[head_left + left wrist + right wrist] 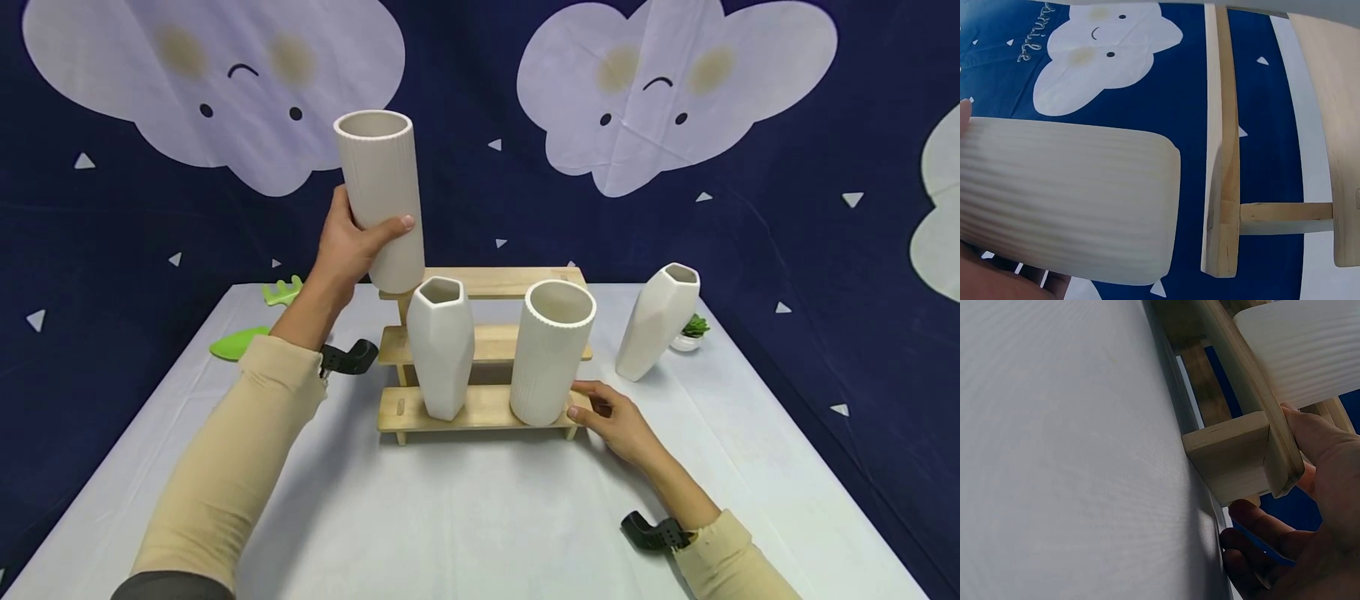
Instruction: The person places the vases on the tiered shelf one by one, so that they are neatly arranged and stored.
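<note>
My left hand (354,243) grips a tall white ribbed cylindrical vase (384,179), upright with a slight tilt, at the left end of the stepped wooden stand (487,282). A gap shows between the vase's base (1163,206) and the top shelf (1229,156) in the left wrist view. My right hand (621,427) holds the right end of the lowest shelf, its thumb (1313,431) on the upper side. On that shelf stand a faceted white vase (442,350) at left and a second ribbed vase (551,358) at right, close to my right fingers.
Another faceted white vase (658,323) stands on the white-covered table (480,517) right of the stand, before a small potted succulent (692,330). At the left lie a green toy rake (282,292) and a green trowel (236,343). A dark blue cloud-patterned cloth (465,200) hangs behind.
</note>
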{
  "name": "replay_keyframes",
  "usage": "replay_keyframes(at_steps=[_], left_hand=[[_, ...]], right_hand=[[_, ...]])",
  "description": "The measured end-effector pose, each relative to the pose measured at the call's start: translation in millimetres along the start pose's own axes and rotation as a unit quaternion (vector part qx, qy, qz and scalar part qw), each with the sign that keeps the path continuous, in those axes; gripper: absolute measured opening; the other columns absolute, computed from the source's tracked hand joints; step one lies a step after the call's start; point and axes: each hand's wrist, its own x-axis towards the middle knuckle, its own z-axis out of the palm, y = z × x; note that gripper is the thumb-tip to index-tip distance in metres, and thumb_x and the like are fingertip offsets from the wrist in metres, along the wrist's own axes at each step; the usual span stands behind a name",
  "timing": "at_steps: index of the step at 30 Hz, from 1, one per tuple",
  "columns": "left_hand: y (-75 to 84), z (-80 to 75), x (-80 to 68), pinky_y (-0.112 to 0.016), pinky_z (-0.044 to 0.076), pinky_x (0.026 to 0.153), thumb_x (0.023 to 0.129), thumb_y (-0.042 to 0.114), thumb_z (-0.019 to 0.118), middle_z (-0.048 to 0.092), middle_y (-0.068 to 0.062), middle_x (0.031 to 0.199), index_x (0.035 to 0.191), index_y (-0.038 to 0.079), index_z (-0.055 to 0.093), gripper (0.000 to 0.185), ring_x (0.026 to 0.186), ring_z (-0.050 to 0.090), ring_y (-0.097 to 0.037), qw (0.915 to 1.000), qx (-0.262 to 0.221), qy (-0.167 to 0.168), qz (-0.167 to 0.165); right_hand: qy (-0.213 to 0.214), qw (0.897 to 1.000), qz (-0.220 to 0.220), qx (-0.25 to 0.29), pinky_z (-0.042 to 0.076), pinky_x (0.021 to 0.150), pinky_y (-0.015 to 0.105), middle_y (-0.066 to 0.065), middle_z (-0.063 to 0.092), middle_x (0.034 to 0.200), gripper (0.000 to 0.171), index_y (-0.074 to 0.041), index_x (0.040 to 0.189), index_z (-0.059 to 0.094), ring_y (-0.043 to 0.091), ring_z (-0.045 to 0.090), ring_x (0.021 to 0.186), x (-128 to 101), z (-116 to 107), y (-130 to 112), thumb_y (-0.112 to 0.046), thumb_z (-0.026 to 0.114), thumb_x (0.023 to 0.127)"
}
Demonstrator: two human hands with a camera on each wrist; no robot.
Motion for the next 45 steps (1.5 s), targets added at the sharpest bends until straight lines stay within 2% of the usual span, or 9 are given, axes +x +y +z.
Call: replay_keyframes(at_steps=[8,17,26,30,38,41,45], left_hand=[[-2.0,3.9,8.0,-0.049,0.039,0.103,0.076,0.031,0.076,0.044,-0.007,0.139,0.139,0.022,0.03,0.079,0.123,0.049,-0.024,0.9996,0.003,-0.027,-0.003],[-4.5,8.8,15.7,-0.047,0.04,0.103,0.075,0.035,0.077,0.045,-0.007,0.14,0.141,0.021,0.03,0.082,0.123,0.05,-0.025,0.9986,0.021,-0.048,-0.008],[-4.2,13.0,18.7,-0.047,0.041,0.103,0.077,0.037,0.076,0.044,-0.007,0.141,0.143,0.02,0.028,0.084,0.124,0.049,-0.027,0.996,0.047,-0.075,-0.011],[-5.2,15.4,20.5,-0.047,0.041,0.103,0.077,0.038,0.076,0.043,-0.007,0.142,0.144,0.019,0.027,0.085,0.125,0.049,-0.027,0.9951,0.048,-0.085,-0.013],[-7.2,20.3,24.5,-0.047,0.041,0.102,0.076,0.037,0.076,0.042,-0.007,0.142,0.143,0.018,0.026,0.086,0.124,0.049,-0.027,0.994,0.052,-0.095,-0.018],[-7.2,22.3,25.3,-0.048,0.041,0.102,0.077,0.036,0.077,0.042,-0.007,0.142,0.143,0.018,0.025,0.086,0.124,0.049,-0.028,0.9934,0.058,-0.097,-0.021],[-6.5,25.2,26.2,-0.048,0.041,0.102,0.076,0.035,0.077,0.042,-0.008,0.141,0.143,0.018,0.025,0.086,0.124,0.049,-0.028,0.9927,0.057,-0.104,-0.025]], right_hand=[[-0.001,1.0,-0.006,0.006,0.046,0.091,0.042,0.015,0.061,0.125,0.044,-0.015,0.128,0.057,0.027,0.058,0.109,-1,0,-1,-0.028,0.067,0.087],[0.0,1.0,0.0,0.004,0.045,0.095,0.047,0.016,0.058,0.13,0.045,-0.016,0.128,0.056,0.03,0.056,0.113,-1,1,0,-0.031,0.067,0.087],[0.007,1.0,-0.013,0.009,0.046,0.09,0.041,0.013,0.062,0.122,0.043,-0.013,0.127,0.057,0.027,0.058,0.107,-2,3,2,-0.027,0.067,0.087],[0.006,1.0,-0.009,0.008,0.046,0.09,0.042,0.014,0.062,0.122,0.043,-0.012,0.127,0.057,0.028,0.058,0.108,-4,2,-5,-0.024,0.067,0.088],[0.002,1.0,-0.005,0.005,0.046,0.09,0.046,0.021,0.062,0.119,0.041,-0.003,0.126,0.056,0.032,0.058,0.105,-12,-4,-37,-0.014,0.065,0.088],[0.001,1.0,-0.002,0.004,0.045,0.091,0.048,0.021,0.061,0.12,0.041,-0.002,0.126,0.056,0.034,0.058,0.107,-14,-5,-40,-0.014,0.065,0.088],[-0.001,1.0,-0.004,0.004,0.046,0.088,0.042,0.021,0.063,0.118,0.041,-0.004,0.126,0.056,0.032,0.06,0.104,-13,-5,-40,-0.015,0.066,0.088]])
